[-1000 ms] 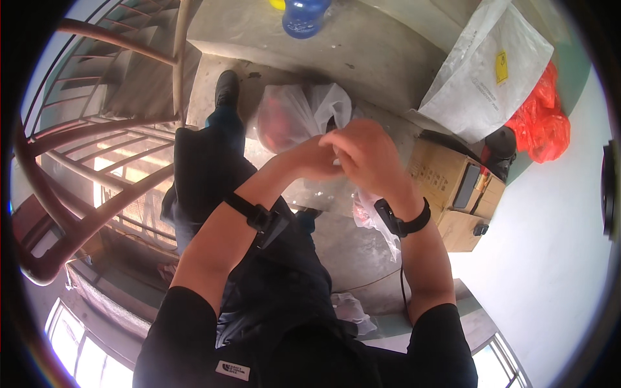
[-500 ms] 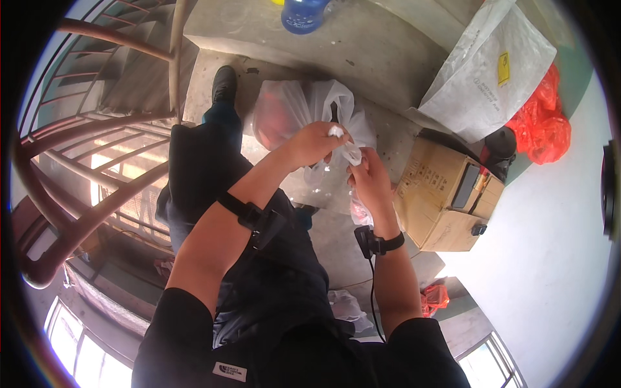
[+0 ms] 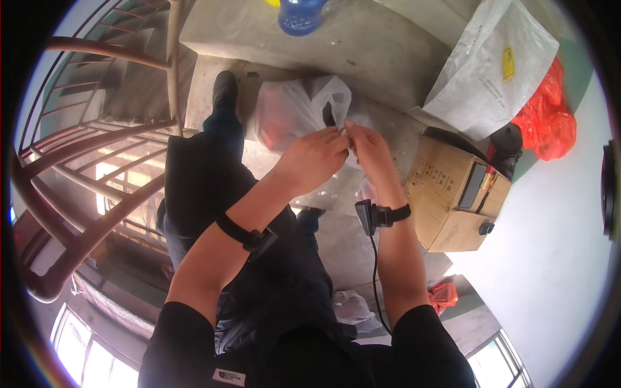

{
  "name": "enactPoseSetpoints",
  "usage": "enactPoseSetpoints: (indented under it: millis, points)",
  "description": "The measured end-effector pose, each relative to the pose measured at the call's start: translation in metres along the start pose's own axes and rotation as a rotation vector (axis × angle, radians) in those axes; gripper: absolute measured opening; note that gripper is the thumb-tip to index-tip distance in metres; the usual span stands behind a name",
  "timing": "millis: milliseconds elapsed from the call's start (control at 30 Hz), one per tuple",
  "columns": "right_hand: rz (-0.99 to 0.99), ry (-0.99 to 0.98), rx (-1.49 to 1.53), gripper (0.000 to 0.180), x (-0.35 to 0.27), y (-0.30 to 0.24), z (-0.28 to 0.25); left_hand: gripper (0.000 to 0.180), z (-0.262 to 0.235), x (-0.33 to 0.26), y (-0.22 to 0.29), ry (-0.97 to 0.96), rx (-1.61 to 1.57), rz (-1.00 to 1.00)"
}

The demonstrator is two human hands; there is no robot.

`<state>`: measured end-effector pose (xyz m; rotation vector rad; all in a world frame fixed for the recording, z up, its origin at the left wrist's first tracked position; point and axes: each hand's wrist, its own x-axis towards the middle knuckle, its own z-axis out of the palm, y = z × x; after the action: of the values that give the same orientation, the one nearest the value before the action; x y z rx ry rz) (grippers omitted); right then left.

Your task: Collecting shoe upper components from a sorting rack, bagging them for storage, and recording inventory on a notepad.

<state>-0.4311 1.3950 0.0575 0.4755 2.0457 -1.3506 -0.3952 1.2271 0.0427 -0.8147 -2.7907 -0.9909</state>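
Note:
A translucent white plastic bag [image 3: 288, 107] rests on the concrete step, something reddish showing through its left side. At its near right edge my left hand [image 3: 312, 160] and my right hand [image 3: 370, 145] meet, fingertips almost touching. Both are closed in a pinch on a bunched part of the bag, only a little of which shows between the fingers. A dark gap [image 3: 329, 115] opens in the plastic just beyond my fingertips; what lies inside it is unclear. Bands with small black devices sit on both forearms, and a cable hangs from the right one.
Right of the hands stands a cardboard box [image 3: 446, 191], with a white sack [image 3: 488, 77] and a red plastic bag [image 3: 550, 119] behind it. A blue bottle [image 3: 301, 16] stands on the upper step [image 3: 239, 32]. Metal railing [image 3: 97, 226] runs along the left. Another white bag [image 3: 354, 310] lies below.
My hands have drawn together, and the left has turned so its back faces up. The loose white plastic that stuck out between them is now mostly covered by fingers.

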Motion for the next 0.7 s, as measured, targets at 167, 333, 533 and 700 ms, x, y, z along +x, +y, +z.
enactPoseSetpoints:
  millis: [167,333,533,700]
  points:
    - [-0.089,-0.134,0.265,0.035,0.01,0.011,-0.007,0.009,-0.009,0.005,0.0,0.088,-0.094,-0.004]
    - [-0.137,-0.158,0.491,0.031,0.012,0.02,-0.012,0.014,-0.023,0.006,-0.001,-0.16,0.081,0.113]
    - [0.329,-0.289,1.075,0.027,0.034,0.033,-0.011,0.011,-0.026,-0.009,-0.009,-0.362,-0.096,0.18]
    - [0.331,0.16,0.785,0.028,0.133,0.095,-0.04,0.021,-0.002,-0.049,-0.031,-0.583,-0.147,-0.292]
